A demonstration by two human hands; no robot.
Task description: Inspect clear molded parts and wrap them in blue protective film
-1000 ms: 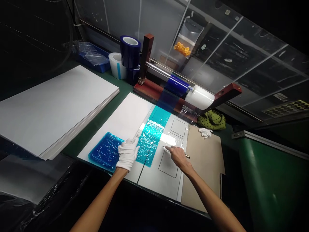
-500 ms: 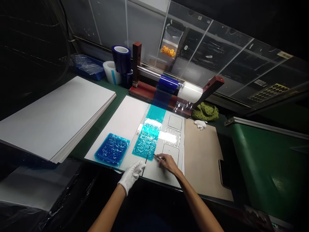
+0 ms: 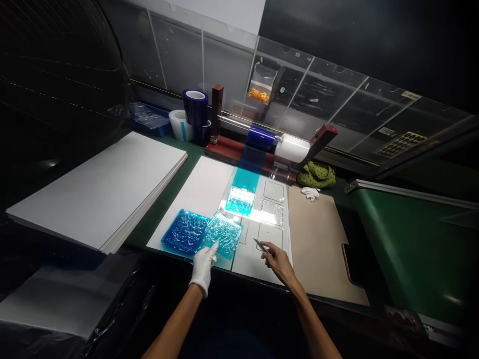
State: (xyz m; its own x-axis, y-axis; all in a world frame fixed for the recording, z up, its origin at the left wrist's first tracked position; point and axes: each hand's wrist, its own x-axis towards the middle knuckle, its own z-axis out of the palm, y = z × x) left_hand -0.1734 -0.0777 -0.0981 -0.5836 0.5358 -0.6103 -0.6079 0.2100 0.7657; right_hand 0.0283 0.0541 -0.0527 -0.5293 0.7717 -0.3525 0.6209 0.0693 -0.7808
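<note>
My left hand [image 3: 204, 263], in a white glove, pinches the near edge of a cut teal film piece [image 3: 223, 234]. This piece overlaps the right side of a darker blue stack of film pieces [image 3: 184, 231]. In my bare right hand [image 3: 277, 260] is a slim craft knife [image 3: 259, 245], its tip pointing up and left, apart from the film. Beyond the hands, a teal film strip [image 3: 245, 180] runs from the blue film roll [image 3: 261, 137] down to a crinkled end piece on the white board. Black-outlined squares [image 3: 274, 191] are marked on the board's right part.
A thick stack of white sheets [image 3: 108, 184] lies at left. Blue and white rolls [image 3: 195, 107] stand behind, beside the red wooden roll holder [image 3: 239, 154]. A brown board [image 3: 322, 234], a phone [image 3: 352, 267] and a green pouch [image 3: 316, 174] are at right.
The near section of the teal strip has come apart from the rest and moved left with my left hand, over the blue stack. My right hand with the knife has shifted right, off the film.
</note>
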